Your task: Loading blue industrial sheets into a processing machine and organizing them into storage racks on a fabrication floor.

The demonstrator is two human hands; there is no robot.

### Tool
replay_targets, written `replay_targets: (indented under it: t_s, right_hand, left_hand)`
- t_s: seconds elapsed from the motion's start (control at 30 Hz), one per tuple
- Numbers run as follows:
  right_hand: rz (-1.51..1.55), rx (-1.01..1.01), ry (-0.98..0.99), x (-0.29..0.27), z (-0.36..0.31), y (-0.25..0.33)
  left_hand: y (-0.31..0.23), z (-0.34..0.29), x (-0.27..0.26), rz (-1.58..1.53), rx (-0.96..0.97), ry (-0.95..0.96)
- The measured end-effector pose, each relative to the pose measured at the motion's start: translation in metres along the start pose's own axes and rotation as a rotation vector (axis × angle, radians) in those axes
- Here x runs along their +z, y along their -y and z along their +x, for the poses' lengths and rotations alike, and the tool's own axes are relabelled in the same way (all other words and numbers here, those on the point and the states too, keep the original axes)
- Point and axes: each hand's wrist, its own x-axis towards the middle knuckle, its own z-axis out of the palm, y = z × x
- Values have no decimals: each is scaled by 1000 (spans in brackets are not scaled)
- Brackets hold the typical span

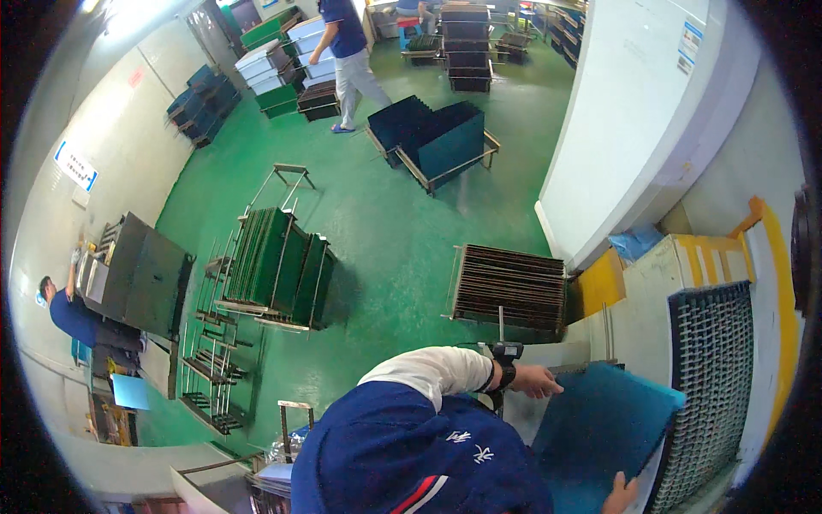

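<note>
A flat blue-teal panel (604, 428) is held tilted at the lower right. My left hand (537, 381), with a black strapped device on its wrist, pinches the panel's upper left corner. At the lower edge of the picture, my right hand (621, 494) grips the panel's near side, its fingers partly hidden. Right beside the panel stands a dark rack (706, 385) with rows of light slots. My white-sleeved left arm and dark blue shirt cover the bottom middle.
A slotted rack of dark panels (509, 289) stands ahead on the green floor. Left of it are racks of green panels (265, 261) and bare metal frames (210, 373). Farther off are blue panels (445, 150) and a person walking (347, 56). Another person (68, 308) works at far left.
</note>
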Motion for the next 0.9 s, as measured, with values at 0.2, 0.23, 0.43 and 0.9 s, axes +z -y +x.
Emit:
replay_targets:
  t_s: [0.2,0.23,0.43,0.9]
  right_hand:
    - [910,238,-273,-12,4,-18]
    - [963,275,-290,-9,9,-24]
    - [1426,424,-262,4,50,-52]
    - [400,-169,-417,-22,95,-150]
  left_hand:
    - [-33,-11,36,140,4,91]
    - [-43,-15,41,127,-6,102]
    - [-81,-9,67,-183,19,357]
    - [-160,57,103,-316,200,327]
